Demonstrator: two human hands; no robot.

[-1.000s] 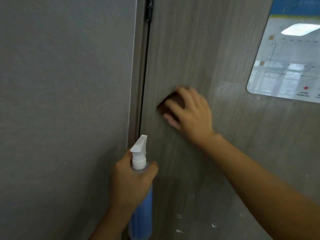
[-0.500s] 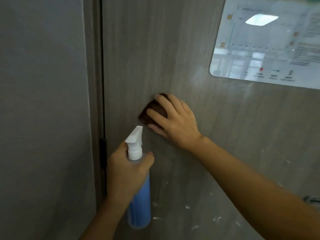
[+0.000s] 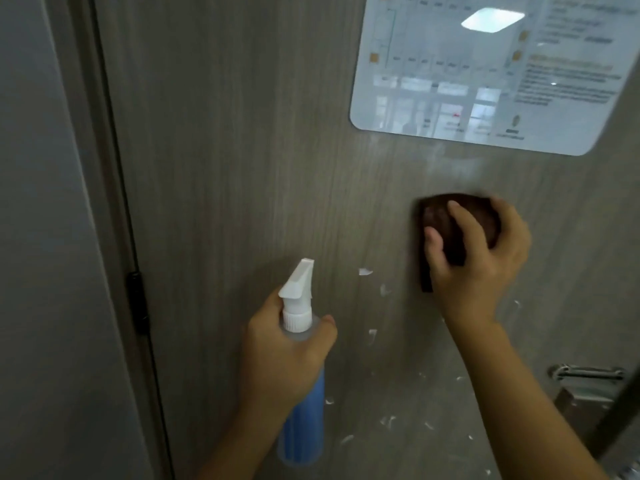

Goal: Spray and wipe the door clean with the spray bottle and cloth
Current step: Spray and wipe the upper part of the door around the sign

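Right hand [image 3: 485,258]: fingers curled over a dark brown cloth [image 3: 450,223], pressing it to the grey wood-grain door [image 3: 242,168] just below a glossy notice [image 3: 485,71], likely mid-wipe.
Left hand [image 3: 280,355]: wrapped round a blue spray bottle [image 3: 301,420], nozzle up, held ready near the door.
White flecks [image 3: 365,271]: scattered lower down, seemingly not yet wiped.
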